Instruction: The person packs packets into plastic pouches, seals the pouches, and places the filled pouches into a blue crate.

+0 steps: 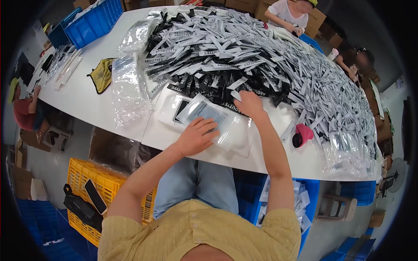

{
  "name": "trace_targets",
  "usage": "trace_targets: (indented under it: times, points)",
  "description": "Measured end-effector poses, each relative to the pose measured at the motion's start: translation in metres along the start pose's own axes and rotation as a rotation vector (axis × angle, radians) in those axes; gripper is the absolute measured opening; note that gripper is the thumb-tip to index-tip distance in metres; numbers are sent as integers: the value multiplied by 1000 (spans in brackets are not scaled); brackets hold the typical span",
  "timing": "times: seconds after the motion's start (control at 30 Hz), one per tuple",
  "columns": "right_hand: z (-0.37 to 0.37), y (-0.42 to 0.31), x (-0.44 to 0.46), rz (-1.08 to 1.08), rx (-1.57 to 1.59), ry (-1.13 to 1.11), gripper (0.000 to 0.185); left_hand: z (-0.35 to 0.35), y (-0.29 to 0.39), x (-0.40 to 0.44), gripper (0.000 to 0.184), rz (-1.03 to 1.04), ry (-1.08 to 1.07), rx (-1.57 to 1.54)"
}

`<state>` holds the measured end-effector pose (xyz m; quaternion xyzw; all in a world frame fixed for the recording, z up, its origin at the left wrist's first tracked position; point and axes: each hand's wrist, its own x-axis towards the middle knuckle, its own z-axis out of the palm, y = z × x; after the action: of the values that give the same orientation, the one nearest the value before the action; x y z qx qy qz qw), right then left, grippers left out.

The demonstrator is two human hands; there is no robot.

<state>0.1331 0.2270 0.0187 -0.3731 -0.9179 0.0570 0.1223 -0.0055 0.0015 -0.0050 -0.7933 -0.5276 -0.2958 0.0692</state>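
My left hand [200, 135] lies flat, fingers stretched out, on a clear plastic bag [185, 114] holding a grey printed card. Another clear bag with a black-edged insert lies partly beneath it. At the near edge of the heap, my right hand [250, 104] is closed with bent fingers on a small white packet [236, 95]; the fingertips are partly hidden. The heap [209, 54] is made of narrow white and black packets, several printed "ABOUTYES".
Stacks of clear bags [126, 93] lie left of the heap, near a yellow-and-black cloth [101, 75]. A pink-and-black item [303, 134] is at the right. A yellow crate [82, 172] and a blue bin [311, 195] stand below the table edge. Other people work around the table.
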Motion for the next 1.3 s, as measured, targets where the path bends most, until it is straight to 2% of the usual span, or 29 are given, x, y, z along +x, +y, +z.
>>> trace_targets:
  times: [0.03, 0.1, 0.17, 0.27, 0.37, 0.4, 0.5, 0.57, 0.67, 0.7, 0.77, 0.93, 0.97, 1.0, 1.07, 1.1, 1.13, 1.17, 1.23, 1.3]
  points:
    - [-3, 3, -3, -34, 17, -35, 32, 0, 0, -1, 39, -1, 0, -2]
    - [-4, 21, -9, 93, 19, 23, 36, 1, 1, -3, 39, -6, -8, -18]
    - [-5, 41, -14, -116, 162, 181, 35, -1, 0, -2, 41, -10, -15, -35]
    - [-31, 25, -25, 152, 455, 120, 31, -2, 1, -2, 43, -6, -8, -57]
    - [-18, 27, -12, 56, 170, 162, 27, -1, 1, -3, 44, 1, -5, -44]
    - [-12, 27, -6, 44, 88, 86, 23, -1, 1, -4, 43, -2, -1, -48]
    - [2, 25, 10, -12, 48, -56, 26, 0, 0, -2, 40, 4, 9, -46]
    - [0, 29, 23, 138, 146, -209, 35, 0, 0, -5, 37, 3, 12, -47]
    - [-18, 35, 14, 91, 161, -140, 38, 7, -5, -10, 33, -31, 60, -85]
    - [-7, 48, 10, 38, 253, 18, 31, 8, -6, -12, 32, -42, 64, -86]
    - [-9, 59, 0, 319, 775, -151, 24, 10, -8, -11, 31, -57, 80, -89]
    - [-36, 36, -70, 245, 816, 307, 23, 4, -4, -5, 27, -110, 168, -109]
    - [-28, 31, -88, 275, 846, 494, 23, 3, 0, -1, 27, -129, 187, -100]
    - [-21, 30, -112, 213, 898, 552, 25, 4, -3, 5, 26, -226, 123, -145]
    - [3, 10, -145, 259, 827, 452, 24, 4, -8, 13, 25, -443, -1, -230]
    - [-8, -15, -163, 257, 760, 316, 24, -1, -8, 18, 26, -486, 56, -292]
    - [-5, -10, -157, 223, 640, 449, 24, -7, -7, 27, 26, -523, 123, -350]
    - [-4, -7, -156, 205, 648, 504, 24, -12, -5, 36, 26, -558, 195, -409]
    - [-7, -9, -154, 112, 586, 471, 25, -17, 11, 40, 30, -361, 435, -257]
    - [3, -19, -148, 140, 956, 449, 25, -30, 33, 36, 36, -276, 271, -263]
